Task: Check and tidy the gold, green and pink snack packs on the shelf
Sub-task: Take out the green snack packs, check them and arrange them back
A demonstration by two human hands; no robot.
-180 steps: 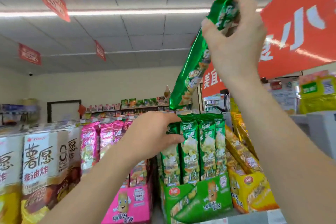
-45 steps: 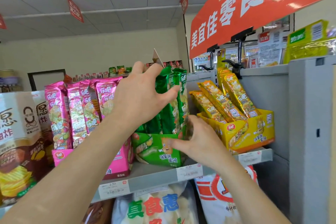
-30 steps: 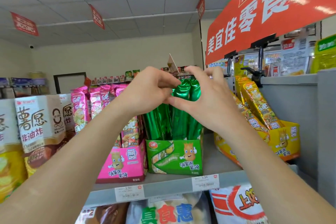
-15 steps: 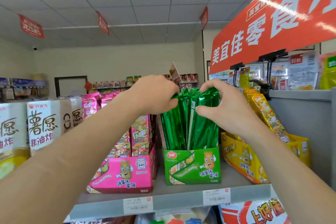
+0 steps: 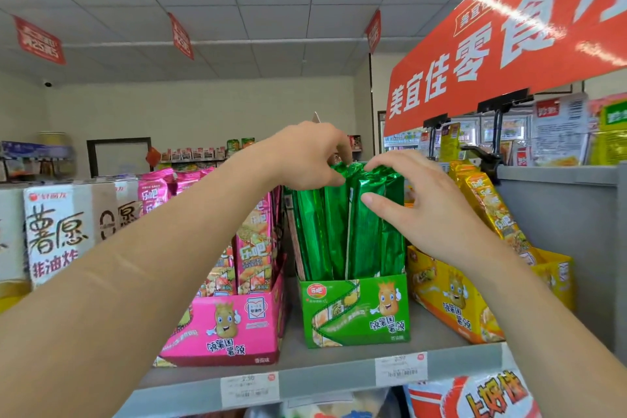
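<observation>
Several tall green snack packs [image 5: 339,234] stand upright in a green display box [image 5: 356,312] at the middle of the shelf [image 5: 322,373]. My left hand [image 5: 305,156] pinches the tops of the left packs. My right hand [image 5: 417,200] curls over the tops of the right packs, thumb pressed on their front. Pink packs [image 5: 254,241] stand in a pink box [image 5: 224,326] to the left. Gold packs [image 5: 488,207] lean back in a yellow box [image 5: 451,295] to the right.
White snack cartons [image 5: 57,234] stand at the far left. A grey shelf upright [image 5: 559,241] rises on the right beneath a red hanging sign [image 5: 502,44]. Price tags [image 5: 249,388] line the shelf edge, with large bags [image 5: 475,397] below.
Both hands stay at the tops of the green packs. The right hand has spread further over the right packs, and the view has come closer to the green box.
</observation>
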